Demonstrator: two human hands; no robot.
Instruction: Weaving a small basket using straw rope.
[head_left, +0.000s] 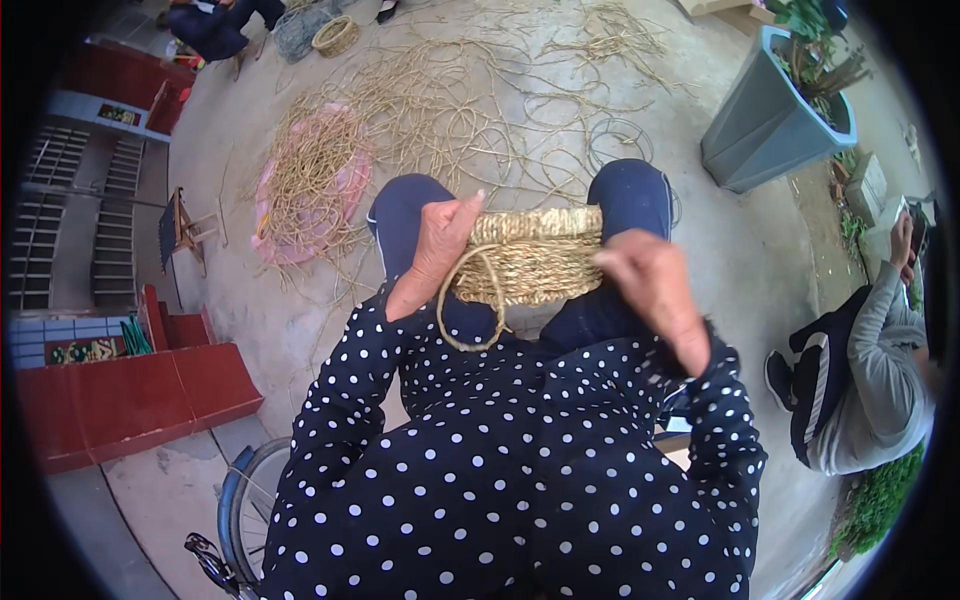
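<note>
A woven straw-rope basket (535, 265) with a thick braided rim rests at my knees, on my lap. My left hand (443, 245) grips its left end, thumb up along the rim and the other fingers hidden behind the weave. From that side a loop of straw rope (446, 318) hangs down in front of the basket. My right hand (655, 290) is at the basket's right end, slightly blurred. Its fingers are curled together against the weave, and whatever they pinch is too small to make out.
Loose straw rope (430, 100) sprawls over the concrete ahead, partly heaped on a pink sheet (268, 215). A grey planter (755, 125) stands far right. One person (885, 380) sits at right, another (208, 28) far left. A small stool (185, 235) and a bicycle wheel (232, 510) are at left.
</note>
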